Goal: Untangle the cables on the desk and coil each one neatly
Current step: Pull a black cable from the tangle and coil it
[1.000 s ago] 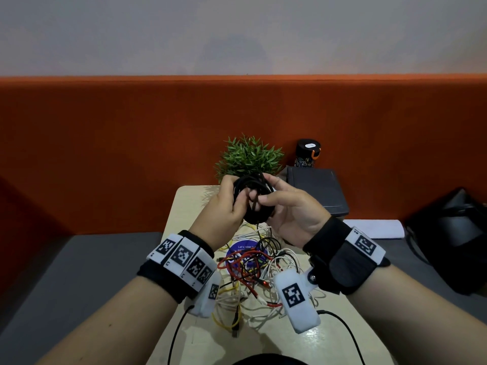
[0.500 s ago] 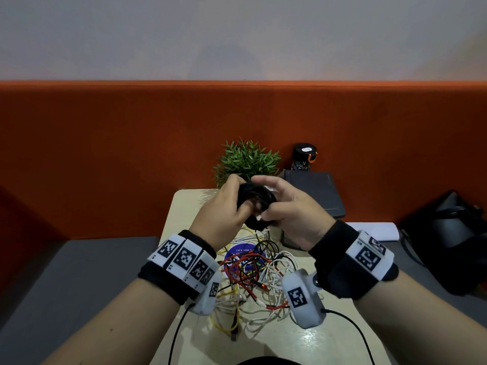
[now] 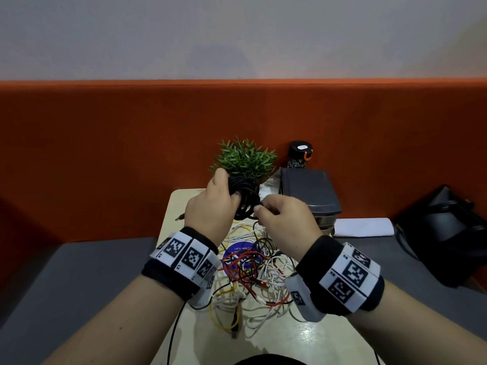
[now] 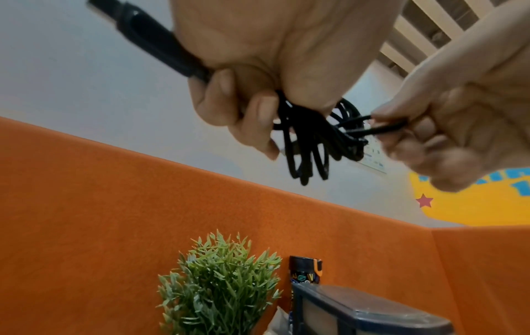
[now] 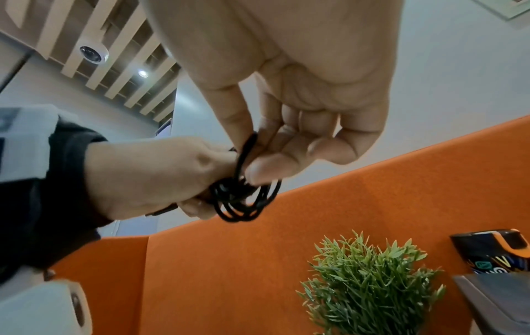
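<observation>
The left hand (image 3: 210, 204) grips a coiled black cable (image 3: 243, 197) above the far end of the desk (image 3: 311, 341), fingers curled round the bundle, whose loops hang downward in the left wrist view while its plug (image 4: 149, 38) juts back past the palm. The right hand (image 3: 286, 219) pinches one strand of that coil between thumb and forefinger, just beside the left. Below them, in the desk's middle, lies a tangle of white, red, yellow and black cables (image 3: 253, 280).

head looks down, wrist views upward
</observation>
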`<control>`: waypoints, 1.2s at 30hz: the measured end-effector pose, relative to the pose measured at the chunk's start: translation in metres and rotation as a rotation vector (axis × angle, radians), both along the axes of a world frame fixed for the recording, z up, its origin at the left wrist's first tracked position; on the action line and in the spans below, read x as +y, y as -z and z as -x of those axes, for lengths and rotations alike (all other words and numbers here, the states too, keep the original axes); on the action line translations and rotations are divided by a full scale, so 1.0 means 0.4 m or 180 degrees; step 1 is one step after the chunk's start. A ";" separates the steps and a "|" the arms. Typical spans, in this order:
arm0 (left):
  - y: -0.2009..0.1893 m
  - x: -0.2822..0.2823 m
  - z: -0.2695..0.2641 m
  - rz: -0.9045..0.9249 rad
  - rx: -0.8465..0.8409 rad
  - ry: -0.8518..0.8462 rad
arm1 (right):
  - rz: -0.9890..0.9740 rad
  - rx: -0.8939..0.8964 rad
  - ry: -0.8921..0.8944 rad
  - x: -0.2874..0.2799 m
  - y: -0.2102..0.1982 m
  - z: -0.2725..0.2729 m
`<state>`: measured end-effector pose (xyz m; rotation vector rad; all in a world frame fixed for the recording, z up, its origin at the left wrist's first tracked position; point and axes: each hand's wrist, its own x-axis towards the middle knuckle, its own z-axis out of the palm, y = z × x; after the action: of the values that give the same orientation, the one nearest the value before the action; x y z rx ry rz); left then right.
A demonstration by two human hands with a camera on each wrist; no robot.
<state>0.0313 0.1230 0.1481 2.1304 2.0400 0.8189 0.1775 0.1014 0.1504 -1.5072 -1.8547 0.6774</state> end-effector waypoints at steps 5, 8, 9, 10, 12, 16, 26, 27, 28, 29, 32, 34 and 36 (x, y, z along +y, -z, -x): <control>0.014 0.025 0.050 0.0101 0.0465 -0.0100 | 0.0129 0.0197 -0.0402 0.008 -0.046 -0.039; 0.012 0.026 0.068 0.0147 0.0412 -0.0111 | 0.0120 -0.0049 -0.0542 0.010 -0.056 -0.063; 0.011 0.026 0.070 0.0163 0.0314 -0.0092 | 0.0118 -0.0167 -0.0535 0.012 -0.053 -0.066; 0.010 0.025 0.072 0.0181 0.0132 -0.0061 | 0.0118 -0.0319 -0.0511 0.015 -0.047 -0.068; 0.007 0.025 0.070 0.0198 -0.0378 0.0039 | 0.0136 -0.0608 -0.0449 0.023 -0.029 -0.069; -0.003 0.016 0.056 0.0274 -0.0849 0.0219 | 0.0189 -0.0790 -0.0392 0.026 0.007 -0.069; 0.002 0.000 0.011 0.0332 -0.0939 0.0303 | -0.0175 -0.0793 -0.0219 0.010 0.016 -0.014; 0.000 -0.002 0.008 0.0321 -0.1003 0.0374 | -0.0183 -0.0801 -0.0191 0.016 0.019 -0.014; -0.002 -0.003 0.006 0.0312 -0.1053 0.0444 | -0.0177 -0.0754 -0.0178 0.024 0.025 -0.014; -0.005 -0.003 0.004 0.0308 -0.1085 0.0505 | -0.0146 -0.0619 -0.0193 0.031 0.032 -0.014; -0.006 0.002 0.004 0.0328 -0.1248 0.0639 | 0.0237 0.0246 -0.0210 0.035 0.023 -0.012; -0.005 0.004 0.001 0.0359 -0.1380 0.0749 | 0.0690 0.1103 -0.0300 0.034 0.006 -0.007; -0.006 0.001 -0.006 0.0348 -0.1491 0.0836 | 0.0962 0.1731 -0.0401 0.037 -0.005 -0.006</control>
<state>0.0336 0.1235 0.1504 1.8693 1.5021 1.0185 0.1800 0.1163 0.1525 -1.2193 -1.4768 1.3285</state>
